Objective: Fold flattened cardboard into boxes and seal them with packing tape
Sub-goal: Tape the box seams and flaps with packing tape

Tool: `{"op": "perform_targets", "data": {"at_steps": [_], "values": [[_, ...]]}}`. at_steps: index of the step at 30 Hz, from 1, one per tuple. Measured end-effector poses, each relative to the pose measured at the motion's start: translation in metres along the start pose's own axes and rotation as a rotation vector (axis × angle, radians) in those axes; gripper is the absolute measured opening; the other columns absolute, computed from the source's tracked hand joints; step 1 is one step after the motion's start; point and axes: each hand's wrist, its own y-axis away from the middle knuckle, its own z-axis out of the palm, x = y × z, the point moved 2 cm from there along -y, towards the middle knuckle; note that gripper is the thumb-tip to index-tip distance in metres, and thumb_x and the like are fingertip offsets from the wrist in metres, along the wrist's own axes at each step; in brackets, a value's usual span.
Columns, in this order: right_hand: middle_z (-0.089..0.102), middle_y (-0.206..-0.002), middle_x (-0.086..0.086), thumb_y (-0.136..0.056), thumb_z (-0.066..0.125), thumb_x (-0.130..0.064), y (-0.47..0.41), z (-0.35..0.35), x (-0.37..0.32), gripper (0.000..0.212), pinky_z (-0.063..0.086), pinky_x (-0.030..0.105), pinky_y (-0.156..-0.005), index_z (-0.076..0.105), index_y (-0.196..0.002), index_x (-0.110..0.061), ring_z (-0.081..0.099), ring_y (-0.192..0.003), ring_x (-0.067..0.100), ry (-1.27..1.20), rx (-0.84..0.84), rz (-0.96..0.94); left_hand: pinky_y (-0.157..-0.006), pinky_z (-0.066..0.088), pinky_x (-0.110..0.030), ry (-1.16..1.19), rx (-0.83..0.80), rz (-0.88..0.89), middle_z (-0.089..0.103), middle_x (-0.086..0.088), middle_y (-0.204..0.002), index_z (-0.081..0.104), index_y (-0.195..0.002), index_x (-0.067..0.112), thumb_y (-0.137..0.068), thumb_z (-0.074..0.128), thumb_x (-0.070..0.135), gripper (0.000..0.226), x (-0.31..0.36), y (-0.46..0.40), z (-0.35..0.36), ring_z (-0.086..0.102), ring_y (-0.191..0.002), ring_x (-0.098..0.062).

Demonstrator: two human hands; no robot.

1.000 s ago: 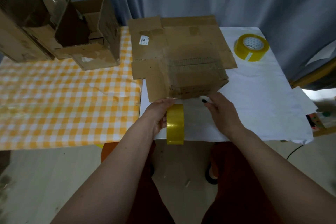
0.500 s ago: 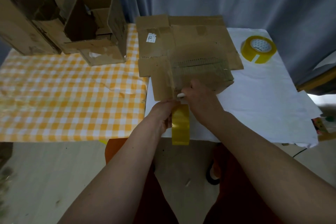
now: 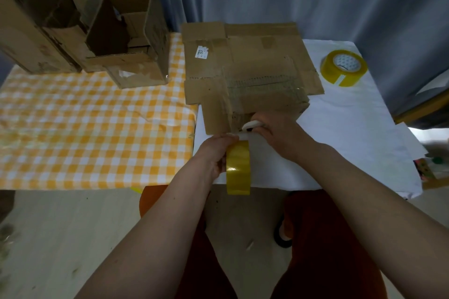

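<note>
Cutting goes best if the tape roll point(image 3: 238, 167), gripped upright in the left hand point(image 3: 213, 154), is kept taut while the white cutter point(image 3: 251, 125), pinched in the right hand point(image 3: 279, 132), is drawn across at the edge of the box point(image 3: 262, 90) on the white table point(image 3: 352, 133).

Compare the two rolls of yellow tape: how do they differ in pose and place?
The near tape roll stands on edge, gripped by the left hand at the table's front; the far tape roll lies flat, untouched, on the white sheet. Both are yellow.
</note>
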Motion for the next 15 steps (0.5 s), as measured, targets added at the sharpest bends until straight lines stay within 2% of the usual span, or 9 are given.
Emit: {"op": "perform_targets", "data": {"at_steps": [5, 7, 10, 11, 13, 14, 15], "values": [[0.065, -0.099, 0.011, -0.096, 0.049, -0.012, -0.005, 0.02, 0.003, 0.018, 0.05, 0.041, -0.076, 0.062, -0.109, -0.009, 0.059, -0.088, 0.024, 0.296, 0.024, -0.059, -0.071, 0.05, -0.036, -0.002, 0.013, 0.002, 0.057, -0.009, -0.079, 0.061, -0.089, 0.017, -0.091, 0.064, 0.016, 0.004, 0.0, 0.0, -0.001, 0.052, -0.072, -0.023], [0.066, -0.098, 0.012, -0.095, 0.052, -0.01, -0.006, 0.021, 0.004, 0.017, 0.05, 0.042, -0.075, 0.062, -0.108, -0.008, 0.061, -0.087, 0.026, 0.316, 0.019, -0.059, -0.072, 0.05, -0.037, -0.001, 0.013, 0.005, 0.057, -0.01, -0.08, 0.061, -0.09, 0.016, -0.092, 0.063, 0.016, 0.004, 0.001, 0.001, -0.002, 0.053, -0.074, -0.023], [0.067, -0.101, 0.015, -0.094, 0.05, -0.007, -0.003, 0.009, 0.015, 0.02, 0.049, 0.044, -0.08, 0.067, -0.105, -0.005, 0.061, -0.093, 0.029, 0.233, 0.033, -0.033, -0.085, 0.052, -0.043, 0.01, 0.009, 0.0, 0.061, -0.012, -0.088, 0.061, -0.091, 0.015, -0.092, 0.063, 0.015, 0.002, 0.002, 0.001, -0.006, 0.057, -0.084, -0.027], [0.067, -0.104, 0.012, -0.095, 0.048, -0.007, 0.0, 0.0, 0.021, 0.022, 0.048, 0.039, -0.084, 0.068, -0.104, -0.006, 0.061, -0.096, 0.025, 0.148, 0.037, 0.015, -0.09, 0.051, -0.046, 0.016, 0.006, -0.006, 0.061, -0.012, -0.089, 0.06, -0.091, 0.015, -0.092, 0.063, 0.015, 0.003, 0.003, 0.001, -0.008, 0.057, -0.088, -0.028], [0.066, -0.107, -0.002, -0.097, 0.048, -0.011, 0.005, -0.015, 0.03, 0.023, 0.042, 0.017, -0.083, 0.069, -0.105, -0.014, 0.057, -0.099, 0.011, 0.006, -0.03, 0.13, -0.098, 0.046, -0.049, 0.014, -0.002, -0.01, 0.06, -0.015, -0.096, 0.061, -0.092, 0.015, -0.092, 0.063, 0.016, 0.003, 0.003, 0.001, -0.011, 0.053, -0.093, -0.029], [0.065, -0.106, -0.006, -0.097, 0.049, -0.013, 0.007, -0.019, 0.031, 0.022, 0.039, 0.012, -0.079, 0.069, -0.106, -0.018, 0.056, -0.098, 0.008, -0.018, -0.064, 0.134, -0.098, 0.046, -0.049, 0.01, -0.007, -0.008, 0.059, -0.015, -0.099, 0.062, -0.095, 0.015, -0.092, 0.064, 0.016, 0.004, 0.003, 0.001, -0.011, 0.053, -0.094, -0.029], [0.064, -0.106, -0.007, -0.097, 0.05, -0.016, 0.006, -0.021, 0.029, 0.021, 0.038, 0.012, -0.076, 0.068, -0.107, -0.02, 0.056, -0.098, 0.008, -0.016, -0.078, 0.113, -0.098, 0.046, -0.048, 0.006, -0.013, -0.003, 0.06, -0.015, -0.1, 0.063, -0.099, 0.014, -0.092, 0.064, 0.016, 0.008, 0.002, 0.001, -0.01, 0.054, -0.094, -0.03]]}}
